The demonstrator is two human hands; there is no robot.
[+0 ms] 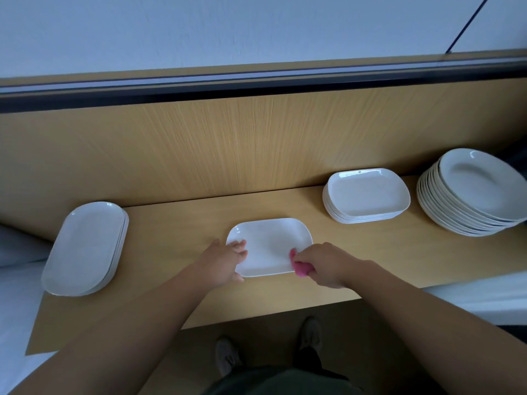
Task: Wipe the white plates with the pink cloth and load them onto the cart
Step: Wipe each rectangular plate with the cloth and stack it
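As seen from the head view, looking down: white plate [269,246] flat on wooden counter [185,220], straight ahead, between both hands. Long axis left-right, parallel to counter's front edge. One hand at each short end, neither meaningfully nearer.

Left hand [225,260] at left rim: fingers curled over the rim onto the plate face, thumb at near-left corner, gripping to steady.

Right hand [322,263] at near-right corner: fingers closed tight round bunched pink cloth [301,269], cloth touching plate at that corner.

Most of plate face uncovered, lying away and left of the cloth, so probably a wipe stroke along the long axis toward the left hand next. Judged mid-wipe on this plate; loading not yet done. Cart not in view, so cannot tell which way the carry goes.

Elsewhere on counter: stack of oval plates [85,246] well left, stack of rectangular plates [368,195] back-right, stack of round plates [479,192] far right, all apart from the working plate.
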